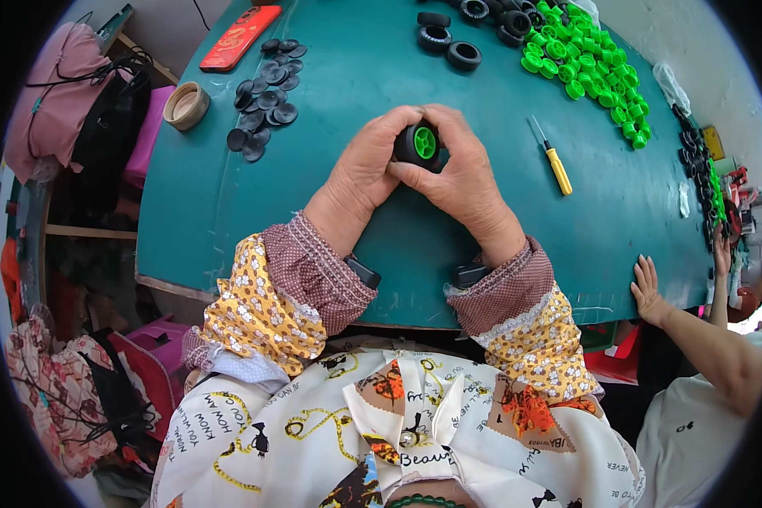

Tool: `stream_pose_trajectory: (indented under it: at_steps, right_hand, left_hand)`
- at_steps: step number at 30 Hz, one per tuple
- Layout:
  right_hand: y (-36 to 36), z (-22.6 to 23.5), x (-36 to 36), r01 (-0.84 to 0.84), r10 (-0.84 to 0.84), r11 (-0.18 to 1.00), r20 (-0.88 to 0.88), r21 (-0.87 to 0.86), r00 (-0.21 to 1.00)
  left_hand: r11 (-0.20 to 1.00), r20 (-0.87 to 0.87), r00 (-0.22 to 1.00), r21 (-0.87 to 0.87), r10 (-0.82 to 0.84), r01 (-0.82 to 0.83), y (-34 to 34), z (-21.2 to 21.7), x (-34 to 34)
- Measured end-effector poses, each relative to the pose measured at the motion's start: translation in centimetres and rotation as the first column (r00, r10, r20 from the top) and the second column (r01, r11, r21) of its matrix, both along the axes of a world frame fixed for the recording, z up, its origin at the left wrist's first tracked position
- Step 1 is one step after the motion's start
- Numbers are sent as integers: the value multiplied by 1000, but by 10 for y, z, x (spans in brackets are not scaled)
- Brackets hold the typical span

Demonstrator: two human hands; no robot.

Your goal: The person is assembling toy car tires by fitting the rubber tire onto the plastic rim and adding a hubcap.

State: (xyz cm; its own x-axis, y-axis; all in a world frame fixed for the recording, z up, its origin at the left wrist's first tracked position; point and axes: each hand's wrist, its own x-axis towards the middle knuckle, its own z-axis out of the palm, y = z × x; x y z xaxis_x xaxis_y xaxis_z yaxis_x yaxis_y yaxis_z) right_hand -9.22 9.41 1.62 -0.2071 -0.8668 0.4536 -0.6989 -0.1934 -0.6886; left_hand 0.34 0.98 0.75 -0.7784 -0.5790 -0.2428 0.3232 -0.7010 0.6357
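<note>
Between my two hands, above the middle of the green table, is a small toy wheel (418, 146): a black tyre around a bright green spoked hub. My left hand (372, 152) is closed on its left side. From the right, my right hand (459, 165) grips the same wheel, thumb below and fingers over the top. The hub faces up and to the right; the fingers cover part of the tyre. A screwdriver (555, 165) with a yellow handle lies to the right of my hands. Several black discs (271, 97) lie scattered to the left.
Loose black tyres (464, 56) lie at the back, beside a heap of green hubs (588, 68). A red phone (240, 38) and a round tan container (186, 106) are at the far left. At right, another person's hand (648, 292) rests on the table (313, 279) edge.
</note>
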Motion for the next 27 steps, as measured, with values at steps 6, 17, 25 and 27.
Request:
stream_pose_trajectory:
  at_steps: [6, 17, 25, 27]
  right_hand:
    - [1, 5, 0, 30, -37, 995, -73, -94, 997]
    - [4, -4, 5, -7, 9, 1000, 68, -31, 998]
    - [1, -4, 9, -26, 30, 996, 53, -81, 998]
    - [-1, -4, 7, -12, 16, 996, 48, -91, 999]
  left_hand:
    - [998, -55, 998, 62, -10, 13, 2, 7, 0]
    - [997, 35, 996, 7, 76, -76, -3, -2, 6]
    - [979, 120, 983, -161, 141, -121, 2, 13, 10]
    - [967, 117, 980, -217, 161, -133, -2, 8, 10]
